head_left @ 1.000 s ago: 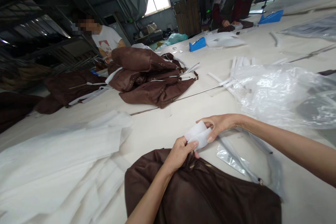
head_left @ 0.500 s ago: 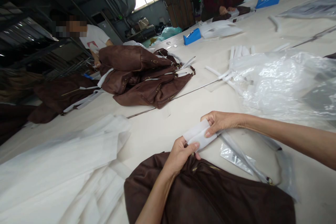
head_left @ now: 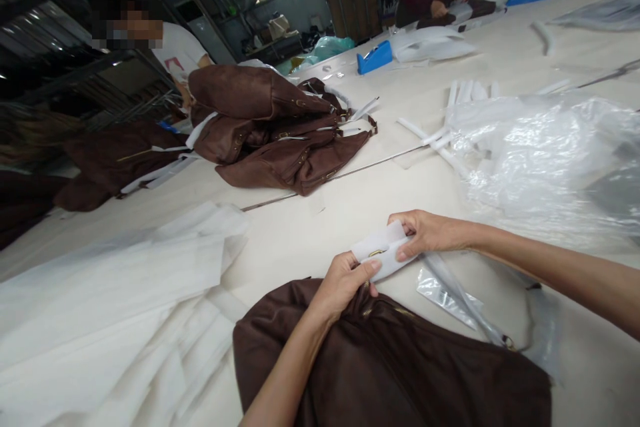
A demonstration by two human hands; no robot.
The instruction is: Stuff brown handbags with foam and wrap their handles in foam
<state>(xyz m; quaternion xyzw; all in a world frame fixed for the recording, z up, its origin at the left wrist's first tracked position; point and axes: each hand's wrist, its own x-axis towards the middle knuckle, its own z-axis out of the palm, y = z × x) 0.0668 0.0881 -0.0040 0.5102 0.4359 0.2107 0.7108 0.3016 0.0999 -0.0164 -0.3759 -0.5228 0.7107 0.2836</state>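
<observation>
One white sheet [head_left: 395, 261] is pinched near its left end by the left hand [head_left: 346, 282] and near its right end by the right hand [head_left: 421, 237], each thumb being pressed on top — both grips are drawn closed, though what else is held inside the folds cannot be told. Between the sheet's edges a brass-coloured piece [head_left: 376, 253] is partly exposed. The sheet is held at the far edge of a brown bag [head_left: 400, 360], which is laid on the pale table [head_left: 310, 240] and partly covered by the left forearm. Beside the right hand, a small clear packet [head_left: 440, 299] is crossed by a plastic-wrapped strap [head_left: 463, 303]. Loose white sheets [head_left: 125, 280] are spread to the left; crumpled clear plastic [head_left: 540, 153] is heaped to the right. Farther off, more brown bags [head_left: 260, 120] are piled.
</observation>
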